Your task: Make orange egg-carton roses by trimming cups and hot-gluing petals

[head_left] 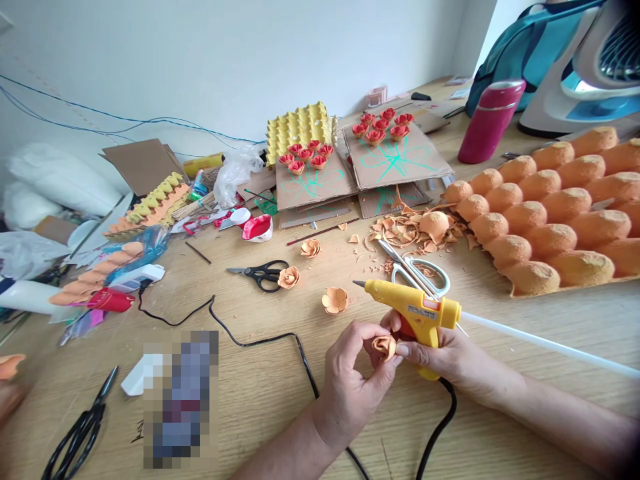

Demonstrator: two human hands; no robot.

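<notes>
My left hand [350, 383] pinches a small rolled paper-pulp flower [384, 347] between thumb and fingers. Wrapped around the handle of a yellow hot glue gun [417, 303] is my right hand [440, 357], its thumb also touching the flower. The gun's nozzle points left, above the table, and a long white glue stick [545, 343] sticks out of its back. Just beyond my hands lie an open orange flower [335, 301], a second flower [289, 277] by black scissors [260, 272], and a third flower [311, 249].
Orange egg trays [565, 213] cover the right side, beside pulp scraps [400, 227] and white-handled scissors [425, 277]. Red flowers stand on cardboard [400, 157] at the back. A magenta bottle [493, 123] is behind. The black cord [270, 338] crosses the table. Another person's hand [10, 393] shows at left.
</notes>
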